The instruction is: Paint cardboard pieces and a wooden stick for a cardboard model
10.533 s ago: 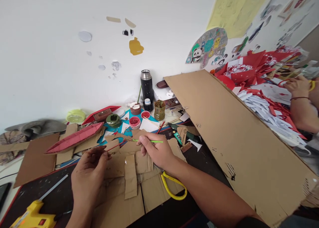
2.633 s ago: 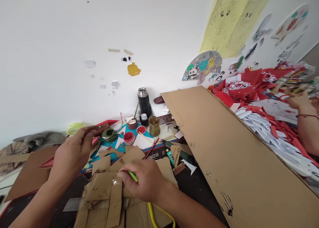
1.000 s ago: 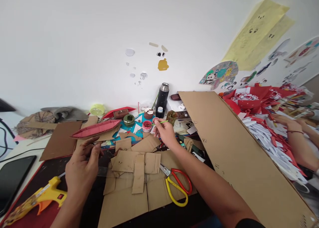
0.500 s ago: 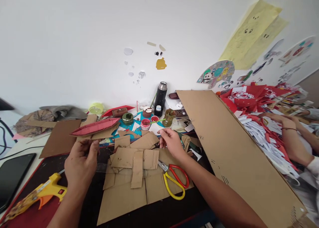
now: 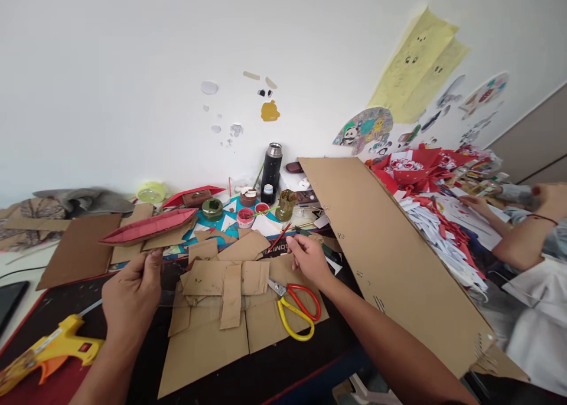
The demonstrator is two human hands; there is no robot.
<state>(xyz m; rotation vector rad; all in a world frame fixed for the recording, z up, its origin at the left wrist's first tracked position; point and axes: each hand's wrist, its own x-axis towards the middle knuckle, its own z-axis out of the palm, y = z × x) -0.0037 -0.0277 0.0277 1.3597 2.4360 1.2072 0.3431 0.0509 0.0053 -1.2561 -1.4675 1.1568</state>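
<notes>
My left hand (image 5: pixel 133 287) hovers left of the layered cardboard pieces (image 5: pixel 195 340), thumb pressed against the curled fingers. My right hand (image 5: pixel 309 258) is above the cardboard's right side, with thumb and forefinger pinched together. Whether anything thin is in either pinch, I cannot make out. Between the hands, a cardboard strip (image 5: pixel 231 299) lies crosswise over another strip. Scissors (image 5: pixel 297 313) with one red and one yellow handle rest on the cardboard, below my right hand. A yellow glue gun (image 5: pixel 57 346) lies to the left of my left forearm.
A pink boat-shaped piece (image 5: pixel 153 227) sits at the back left. Open paint jars (image 5: pixel 245 218) and a black flask (image 5: pixel 271 172) stand near the wall. A large cardboard panel (image 5: pixel 390 263) slants along the right. Beyond it are white paper strips (image 5: pixel 429 239) and another person's arms (image 5: pixel 527 239).
The view has turned to the right, so the table's things appear further left. Both my hands keep nearly the same pose. One of the other person's hands has risen.
</notes>
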